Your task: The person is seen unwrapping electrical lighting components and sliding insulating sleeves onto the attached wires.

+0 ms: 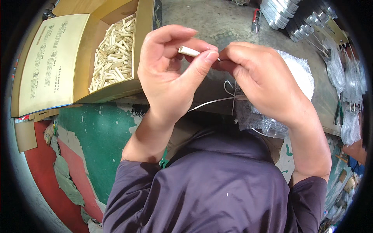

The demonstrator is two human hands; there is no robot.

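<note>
Between the thumb and fingers of my left hand (pixel 165 75) is a short off-white tube (pixel 189 51), its open end facing left. My right hand (pixel 262 73) is closed in a pinch right beside it, fingertips nearly touching those of the left. A thin pale tip shows in the small gap between the hands; the rest of what the right fingers grip is hidden. Below the hands, a white wire (pixel 211 102) curves out from a bubble-wrapped bundle (pixel 258 120) at the table's near edge, under my right wrist.
An open cardboard box (pixel 140 42) at the left holds many loose off-white tubes (pixel 116 54). Red-handled snips (pixel 255 21) lie at the back, near stacked metal parts (pixel 278 13). White wrapping (pixel 299 72) sits behind my right hand; plastic-wrapped pieces (pixel 334 66) line the right edge.
</note>
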